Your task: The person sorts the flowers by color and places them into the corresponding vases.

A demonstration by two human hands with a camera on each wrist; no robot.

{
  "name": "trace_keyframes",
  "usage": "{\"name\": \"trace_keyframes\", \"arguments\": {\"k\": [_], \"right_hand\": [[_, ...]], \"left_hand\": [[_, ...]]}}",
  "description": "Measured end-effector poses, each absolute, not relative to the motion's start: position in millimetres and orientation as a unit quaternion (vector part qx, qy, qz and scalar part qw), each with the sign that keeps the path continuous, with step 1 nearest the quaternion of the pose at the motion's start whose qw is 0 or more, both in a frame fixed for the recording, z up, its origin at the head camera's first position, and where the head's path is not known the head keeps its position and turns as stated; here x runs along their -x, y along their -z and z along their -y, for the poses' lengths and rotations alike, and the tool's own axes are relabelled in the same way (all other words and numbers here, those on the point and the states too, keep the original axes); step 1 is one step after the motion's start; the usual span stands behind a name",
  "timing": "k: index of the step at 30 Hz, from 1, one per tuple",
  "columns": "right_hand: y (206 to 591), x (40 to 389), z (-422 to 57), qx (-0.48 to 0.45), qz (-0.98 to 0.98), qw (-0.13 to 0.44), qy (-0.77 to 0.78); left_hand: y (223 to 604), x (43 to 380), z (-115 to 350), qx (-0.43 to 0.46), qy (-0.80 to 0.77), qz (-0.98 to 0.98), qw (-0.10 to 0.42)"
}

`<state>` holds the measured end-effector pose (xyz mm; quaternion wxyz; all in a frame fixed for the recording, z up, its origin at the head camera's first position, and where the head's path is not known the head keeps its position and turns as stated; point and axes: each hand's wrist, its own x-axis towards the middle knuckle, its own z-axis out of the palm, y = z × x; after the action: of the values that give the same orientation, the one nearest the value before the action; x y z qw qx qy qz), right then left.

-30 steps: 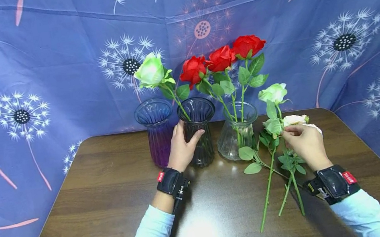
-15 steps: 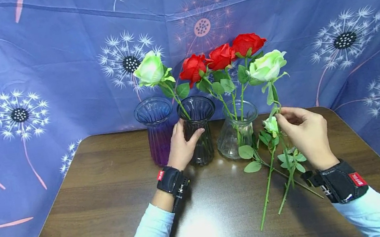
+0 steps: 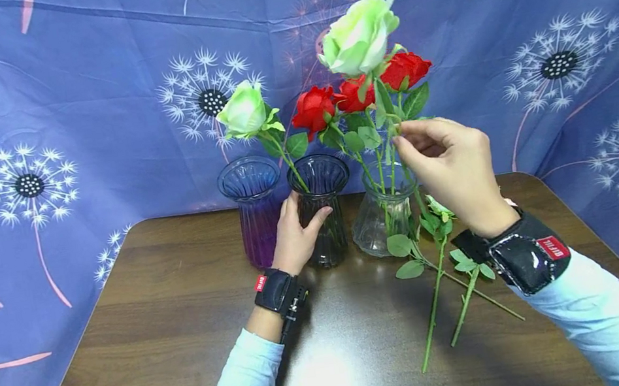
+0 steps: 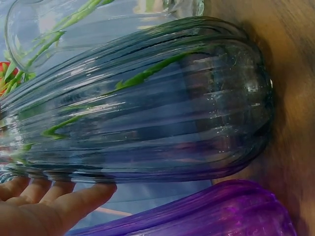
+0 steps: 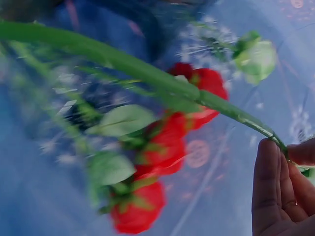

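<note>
My left hand (image 3: 298, 237) holds the dark glass vase (image 3: 334, 242) by its side, thumb across the front. A pale green-white rose (image 3: 243, 111) stands in this vase, leaning left; its stem (image 4: 147, 73) shows through the ribbed glass in the left wrist view. My right hand (image 3: 455, 169) pinches a second green-white rose (image 3: 360, 34) high on its stem, bloom up. That rose is in front of the red roses (image 3: 314, 112) in the head view. In the right wrist view its long stem (image 5: 142, 71) crosses above the red blooms, fingertips at the stem.
Left of the dark vase stands a blue-purple glass vase (image 3: 261, 232). A clear glass vase (image 3: 371, 230) on the right holds the red roses. More roses lie on the table at right, their green stems (image 3: 435, 307) pointing forward. A patterned blue cloth (image 3: 126, 153) hangs behind.
My right hand has lifted a green-white rose from the flowers on the table and carried it up and left, before the red roses. The left hand stays on the dark vase.
</note>
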<state>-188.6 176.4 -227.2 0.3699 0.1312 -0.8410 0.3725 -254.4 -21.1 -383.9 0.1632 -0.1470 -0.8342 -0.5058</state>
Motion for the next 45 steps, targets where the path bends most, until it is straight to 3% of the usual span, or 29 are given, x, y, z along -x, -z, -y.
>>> {"name": "trace_keyframes", "arguments": {"k": [9, 17, 24, 45], "right_hand": [[192, 198, -133, -0.211, 0.816, 0.362, -0.399], [166, 207, -100, -0.301, 0.756, 0.388, -0.431], [153, 207, -80, -0.352, 0.718, 0.406, -0.442], [188, 237, -81, -0.278, 0.773, 0.357, -0.444]], "left_hand": [[385, 254, 22, 0.159, 0.512, 0.832, 0.146], [384, 254, 21, 0.152, 0.517, 0.826, 0.168], [383, 251, 22, 0.135, 0.515, 0.835, 0.141], [382, 250, 21, 0.114, 0.517, 0.842, 0.101]]}}
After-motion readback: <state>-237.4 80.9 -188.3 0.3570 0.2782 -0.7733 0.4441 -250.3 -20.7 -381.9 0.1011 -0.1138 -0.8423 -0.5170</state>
